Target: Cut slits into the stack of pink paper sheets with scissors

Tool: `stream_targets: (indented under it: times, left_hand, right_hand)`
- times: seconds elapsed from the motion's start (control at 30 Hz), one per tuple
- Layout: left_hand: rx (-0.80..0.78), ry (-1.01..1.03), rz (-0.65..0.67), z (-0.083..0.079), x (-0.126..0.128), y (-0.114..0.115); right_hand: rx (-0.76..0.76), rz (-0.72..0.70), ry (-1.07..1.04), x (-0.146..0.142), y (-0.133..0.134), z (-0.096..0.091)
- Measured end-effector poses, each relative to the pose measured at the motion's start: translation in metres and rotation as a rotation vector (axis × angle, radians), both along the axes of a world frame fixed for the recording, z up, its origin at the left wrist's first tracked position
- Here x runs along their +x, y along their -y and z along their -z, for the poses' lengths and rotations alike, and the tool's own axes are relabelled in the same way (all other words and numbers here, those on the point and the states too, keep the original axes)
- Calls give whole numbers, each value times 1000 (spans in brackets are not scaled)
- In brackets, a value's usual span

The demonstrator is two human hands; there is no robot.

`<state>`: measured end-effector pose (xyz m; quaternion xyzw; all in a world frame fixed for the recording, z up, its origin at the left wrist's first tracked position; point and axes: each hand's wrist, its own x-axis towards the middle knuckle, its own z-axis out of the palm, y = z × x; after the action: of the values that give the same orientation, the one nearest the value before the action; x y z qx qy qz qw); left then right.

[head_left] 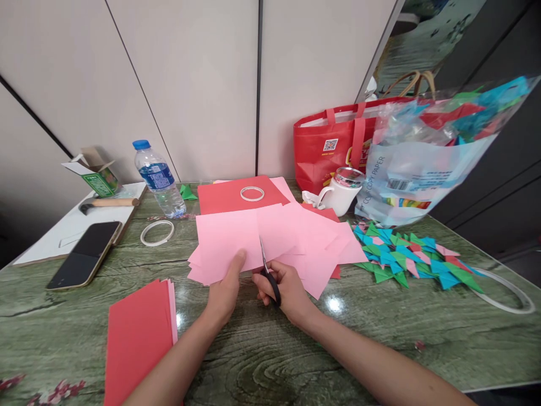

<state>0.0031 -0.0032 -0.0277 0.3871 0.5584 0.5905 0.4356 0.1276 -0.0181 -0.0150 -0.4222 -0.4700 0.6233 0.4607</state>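
My left hand (226, 290) pinches the lower edge of a pink paper sheet (226, 242), thumb on top and fingers hidden beneath. Closed around the black handles of a pair of scissors (270, 282) is my right hand (287, 290). The blades point away from me and lie at a cut line near the middle of the sheet. More pink paper (319, 239) spreads loosely to the right and under the held sheet. Behind it lies red paper (220, 194) with a roll of tape (252, 194) on top.
Folded paper pieces (409, 256) lie in a heap at right, before a plastic bag (414, 180), a white mug (341, 194) and a red bag (310, 146). At left are a water bottle (158, 180), a phone (84, 254), a hammer (110, 203) and a red paper stack (139, 338).
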Motion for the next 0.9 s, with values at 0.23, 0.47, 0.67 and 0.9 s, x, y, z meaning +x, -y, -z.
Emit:
stream_targets:
  times: [0.23,0.47,0.67,0.9]
  left_hand:
    - [-13,212,54,-23,8,1]
    - [-11,303,195,-36,8,-2]
    - [-86,-167,196,-31,4,-5]
    - [-90,-398,359,-30,4,-4]
  right_hand:
    - [-26,45,-7,-1,-2,3]
    - [90,307,-164,8,-15,3]
    - [113,325,-154,5,-10,3]
    - [97,315,-99,6,-8,3]
